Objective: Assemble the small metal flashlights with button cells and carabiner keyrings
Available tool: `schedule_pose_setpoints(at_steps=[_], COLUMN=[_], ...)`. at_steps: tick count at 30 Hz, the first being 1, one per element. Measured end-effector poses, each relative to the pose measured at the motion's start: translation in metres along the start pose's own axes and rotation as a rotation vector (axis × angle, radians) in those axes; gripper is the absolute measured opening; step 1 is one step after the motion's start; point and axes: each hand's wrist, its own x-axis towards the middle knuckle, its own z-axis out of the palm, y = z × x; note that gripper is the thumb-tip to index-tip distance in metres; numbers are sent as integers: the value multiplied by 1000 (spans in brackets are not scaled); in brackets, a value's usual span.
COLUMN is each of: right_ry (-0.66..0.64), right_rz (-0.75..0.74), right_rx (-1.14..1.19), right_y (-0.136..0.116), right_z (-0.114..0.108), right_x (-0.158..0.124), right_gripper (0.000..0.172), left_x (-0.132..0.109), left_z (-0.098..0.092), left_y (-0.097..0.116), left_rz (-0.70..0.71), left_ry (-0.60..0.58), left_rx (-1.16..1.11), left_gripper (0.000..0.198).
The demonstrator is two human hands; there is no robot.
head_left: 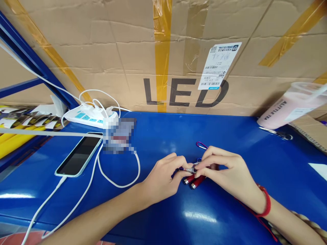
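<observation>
In the head view, my left hand [166, 175] pinches one end of a small slender printed piece [189, 168] between thumb and fingers. The thumb and fingertips of my right hand [227, 166] are closed on its other end. Most of the piece is covered by fingers, so its exact kind is unclear. Just beneath, two short red metal tubes [196, 182] with silvery ends lie on the blue tabletop [163, 136], partly hidden by my right hand. A purple carabiner clip [201, 145] shows behind my right fingers, with a blue ring close by.
To the left, a phone [78, 158] lies with a white cable [52, 194] plugged in. Behind it stands a white power strip [88, 117]. A large cardboard box [127, 51] walls off the back. A pink drink cup [278, 110] and metal clip [276, 133] are at right.
</observation>
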Motion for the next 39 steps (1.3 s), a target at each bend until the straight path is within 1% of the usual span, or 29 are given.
schedule_pose_setpoints(at_steps=[4,6,10,15,18,20,23,27,30,36,39], right_ry=[0,-6,-29,-55,-91,-138,-220,-288,-279,-210,-165], right_rz=[80,105,130,77,68,78,83,77,78,22,-23], right_rx=[30,37,48,32,10,-4,-17,-33,-70,-113,-148], right_y=[-1,-1,0,2,3,3,5,7,9,12,13], right_z=[1,0,-2,-6,-8,-9,-11,-13,-13,-10,-9], right_x=[1,2,4,7,9,10,12,14,14,11,10], right_gripper=[19,20,20,16,17,20,20,20,23,31,32], left_x=[0,0,0,0,0,0,-1,-3,-3,0,2], left_z=[2,3,4,3,3,2,1,1,1,1,2], left_y=[-3,-4,-5,-2,0,1,2,5,6,4,4], left_rz=[94,113,117,67,50,47,21,-110,-172,-140,-159], left_ry=[45,62,76,51,15,-30,-98,-162,-162,-113,-80], left_rx=[59,68,70,24,-44,-61,-58,-110,-139,-142,-137], left_gripper=[16,16,13,9,12,15,13,12,18,22,22])
